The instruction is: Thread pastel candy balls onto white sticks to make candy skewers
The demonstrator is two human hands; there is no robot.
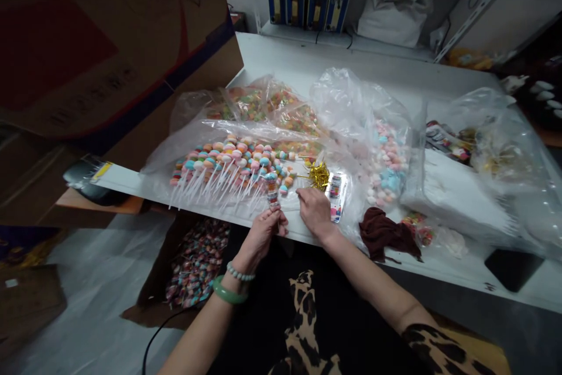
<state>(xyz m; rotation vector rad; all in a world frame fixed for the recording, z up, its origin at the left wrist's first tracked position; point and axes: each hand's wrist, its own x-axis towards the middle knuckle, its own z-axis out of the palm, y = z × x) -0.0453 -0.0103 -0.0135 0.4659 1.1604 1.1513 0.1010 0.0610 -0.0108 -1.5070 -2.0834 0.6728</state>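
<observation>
My left hand (263, 233) is closed round the stick of a wrapped candy skewer (272, 188), held upright at the table's front edge. My right hand (312, 209) rests on the table just right of it, its fingers pinched near the skewer's lower end; what they hold is too small to name. Just beyond my right hand lies a bunch of gold twist ties (318, 174). A heap of pastel candy skewers (232, 167) with white sticks lies on clear plastic to the left. Next to my right hand sits a small stack of clear sleeves (336, 193).
Plastic bags of candy (386, 158) cover the white table (439, 267). A brown cloth (381, 233) lies at the front. A carton of wrapped skewers (195, 267) stands on the floor below left. Large cardboard boxes (88, 41) rise at left; shelving (351, 12) behind.
</observation>
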